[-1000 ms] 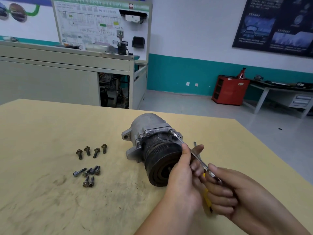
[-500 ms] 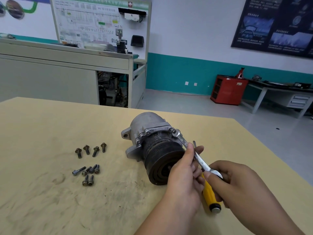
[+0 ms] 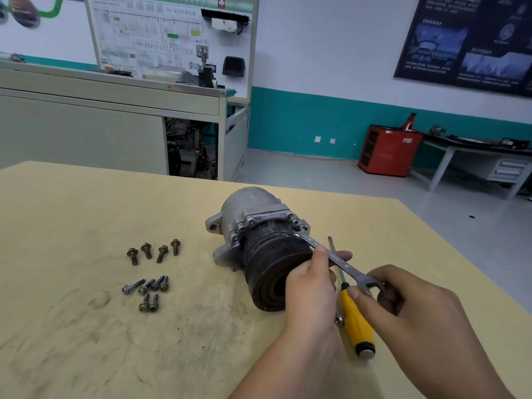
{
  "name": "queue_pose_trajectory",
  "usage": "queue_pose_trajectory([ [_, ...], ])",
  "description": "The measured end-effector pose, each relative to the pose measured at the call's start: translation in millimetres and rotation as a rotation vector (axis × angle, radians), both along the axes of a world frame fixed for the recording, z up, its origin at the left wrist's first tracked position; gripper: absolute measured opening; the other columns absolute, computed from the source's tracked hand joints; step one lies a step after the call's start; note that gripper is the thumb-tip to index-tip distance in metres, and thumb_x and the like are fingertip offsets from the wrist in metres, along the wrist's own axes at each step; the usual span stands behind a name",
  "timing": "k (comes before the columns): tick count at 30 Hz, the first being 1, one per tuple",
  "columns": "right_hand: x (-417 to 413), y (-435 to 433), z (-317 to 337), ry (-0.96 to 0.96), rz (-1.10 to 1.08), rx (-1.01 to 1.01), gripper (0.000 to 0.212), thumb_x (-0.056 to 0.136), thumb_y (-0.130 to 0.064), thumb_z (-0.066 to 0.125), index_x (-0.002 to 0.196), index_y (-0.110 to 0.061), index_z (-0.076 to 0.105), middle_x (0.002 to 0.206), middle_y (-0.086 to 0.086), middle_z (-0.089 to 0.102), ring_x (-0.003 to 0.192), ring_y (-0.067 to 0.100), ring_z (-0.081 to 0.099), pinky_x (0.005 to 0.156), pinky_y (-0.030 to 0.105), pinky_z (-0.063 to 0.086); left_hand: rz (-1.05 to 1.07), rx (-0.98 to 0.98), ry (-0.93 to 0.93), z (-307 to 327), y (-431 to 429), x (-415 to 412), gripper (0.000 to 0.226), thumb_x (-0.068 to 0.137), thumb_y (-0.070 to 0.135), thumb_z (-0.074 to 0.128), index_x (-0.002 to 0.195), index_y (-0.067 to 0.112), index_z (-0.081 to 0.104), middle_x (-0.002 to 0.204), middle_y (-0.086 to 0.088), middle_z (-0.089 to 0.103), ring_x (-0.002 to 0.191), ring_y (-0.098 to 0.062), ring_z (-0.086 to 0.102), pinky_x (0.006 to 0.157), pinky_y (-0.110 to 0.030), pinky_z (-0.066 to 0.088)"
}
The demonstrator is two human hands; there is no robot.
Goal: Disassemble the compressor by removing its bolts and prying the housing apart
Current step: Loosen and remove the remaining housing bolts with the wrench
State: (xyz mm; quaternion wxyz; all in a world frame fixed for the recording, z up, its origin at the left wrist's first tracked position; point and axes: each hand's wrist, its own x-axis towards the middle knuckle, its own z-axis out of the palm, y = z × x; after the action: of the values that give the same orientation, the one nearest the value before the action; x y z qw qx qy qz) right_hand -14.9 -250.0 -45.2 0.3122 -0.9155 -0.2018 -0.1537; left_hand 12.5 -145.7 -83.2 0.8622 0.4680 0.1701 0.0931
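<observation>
A grey compressor [image 3: 253, 223] with a black pulley lies on its side on the yellow table [image 3: 72, 203], pulley toward me. A silver open-end wrench [image 3: 339, 262] has its far end on a bolt at the housing's right flange. My left hand [image 3: 311, 286] rests against the pulley, thumb and fingers pinching the wrench shaft. My right hand [image 3: 408, 306] grips the wrench's near jaw end. A yellow-handled screwdriver [image 3: 355, 321] lies on the table between my hands.
Several loose bolts [image 3: 152, 251] lie in two groups left of the compressor. The table's right edge runs diagonally near my right hand. Beyond the table stand a grey training bench [image 3: 115, 110], a red cabinet [image 3: 388, 151] and a far workbench.
The wrench handle swung down and to the right, my right hand moving with it. The screwdriver, earlier hidden under my hands, now lies in plain sight.
</observation>
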Motion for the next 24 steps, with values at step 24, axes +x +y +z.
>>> queue_pose_trajectory([
  [24, 64, 30, -3, 0.235, 0.017, 0.564, 0.020, 0.084, -0.013, 0.063, 0.067, -0.020, 0.070, 0.057, -0.012, 0.064, 0.049, 0.000, 0.053, 0.056, 0.024, 0.041, 0.206, 0.588, -0.218, 15, 24, -33, 0.038, 0.091, 0.025, 0.057, 0.055, 0.015, 0.062, 0.041, 0.008, 0.043, 0.040, -0.005, 0.034, 0.043, -0.017, 0.029],
])
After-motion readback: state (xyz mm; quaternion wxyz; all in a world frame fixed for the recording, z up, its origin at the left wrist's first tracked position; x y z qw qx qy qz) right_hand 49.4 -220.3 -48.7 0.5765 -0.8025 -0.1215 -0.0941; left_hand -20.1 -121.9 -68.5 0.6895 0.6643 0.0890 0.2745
